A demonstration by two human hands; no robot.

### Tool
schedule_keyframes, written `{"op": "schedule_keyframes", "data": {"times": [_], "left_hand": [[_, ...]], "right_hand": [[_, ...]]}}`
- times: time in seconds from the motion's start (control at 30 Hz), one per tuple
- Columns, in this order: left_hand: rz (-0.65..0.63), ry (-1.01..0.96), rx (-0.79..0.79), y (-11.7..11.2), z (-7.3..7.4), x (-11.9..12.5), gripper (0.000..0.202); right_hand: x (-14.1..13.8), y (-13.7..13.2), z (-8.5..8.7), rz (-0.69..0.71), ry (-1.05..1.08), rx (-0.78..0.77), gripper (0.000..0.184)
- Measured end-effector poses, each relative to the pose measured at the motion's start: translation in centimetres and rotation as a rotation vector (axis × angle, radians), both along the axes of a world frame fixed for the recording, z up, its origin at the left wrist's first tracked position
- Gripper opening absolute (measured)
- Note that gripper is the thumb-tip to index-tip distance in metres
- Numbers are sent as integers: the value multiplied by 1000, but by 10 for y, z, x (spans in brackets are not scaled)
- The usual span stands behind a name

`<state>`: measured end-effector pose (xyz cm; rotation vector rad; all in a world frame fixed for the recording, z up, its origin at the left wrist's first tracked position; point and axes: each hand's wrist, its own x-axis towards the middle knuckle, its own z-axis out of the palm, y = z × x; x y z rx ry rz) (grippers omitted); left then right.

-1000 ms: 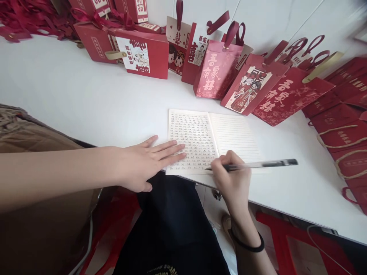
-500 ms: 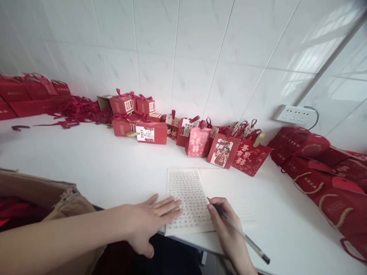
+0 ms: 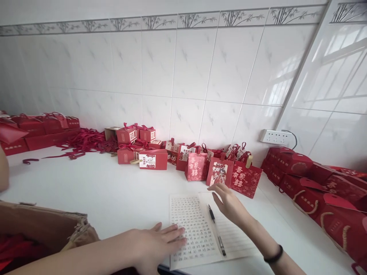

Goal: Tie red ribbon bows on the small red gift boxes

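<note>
My left hand [image 3: 160,244] lies spread, fingertips on the left page of an open notebook [image 3: 189,223] filled with handwriting. A black-capped clear pen [image 3: 217,230] rests along the notebook's fold, touched by neither hand. Above the upper part of the lined right page, my right hand [image 3: 228,202] is empty, fingers loosely stretched and apart. Its fingertips overlap the lower edge of a red gift box with a printed figure [image 3: 220,172]; whether they touch it I cannot tell. Beside that box stand a pink-red box [image 3: 197,167] and a wider red box [image 3: 246,177].
Along the tiled wall sit small red boxes [image 3: 127,135] and a heap of red ribbon [image 3: 88,141]. Red boxes with rope handles [image 3: 306,191] line the right side near a power strip [image 3: 275,136]. A torn cardboard box [image 3: 57,217] is at front left. Part of another person's arm [image 3: 3,170] shows at left.
My right hand has let go of the pen, which now lies on the notebook, and has moved up toward the gift boxes. My left hand stays on the page. The view has tilted upward.
</note>
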<state>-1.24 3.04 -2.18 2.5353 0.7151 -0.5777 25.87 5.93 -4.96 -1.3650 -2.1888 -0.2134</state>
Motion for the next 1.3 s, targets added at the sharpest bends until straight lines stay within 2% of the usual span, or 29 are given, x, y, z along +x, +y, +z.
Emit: {"op": "schedule_keyframes", "data": {"times": [0.1,0.23,0.47,0.53,0.6,0.7,0.8,0.87,1.0,1.13,1.2,1.3], "left_hand": [[-31,-174,72,3,-7,-5,79],[-35,-258,95,8,-10,-4,52],[-19,-169,128,18,6,1,46],[52,-173,134,21,7,-3,51],[222,-201,201,27,-4,-10,69],[473,-212,268,40,-41,-26,94],[558,-172,193,52,-79,-39,88],[590,-168,158,56,-92,-42,83],[601,-199,103,56,-94,-40,81],[638,-237,105,55,-102,-36,69],[667,-263,120,54,-107,-34,64],[690,-284,90,52,-105,-31,63]], "right_hand": [[-27,32,21,42,-79,-132,27],[-75,75,32,121,-184,-201,25],[-163,127,41,139,-328,-234,14],[-188,139,45,128,-341,-224,16],[-210,151,50,112,-335,-210,20],[-239,172,58,86,-289,-194,26],[-258,195,65,49,-225,-216,28],[-267,211,68,13,-186,-262,27],[-279,238,67,-121,-104,-360,31],[-286,263,66,-239,-30,-447,48],[-285,275,65,-254,-8,-512,53],[-280,291,63,-213,25,-597,47]]}}
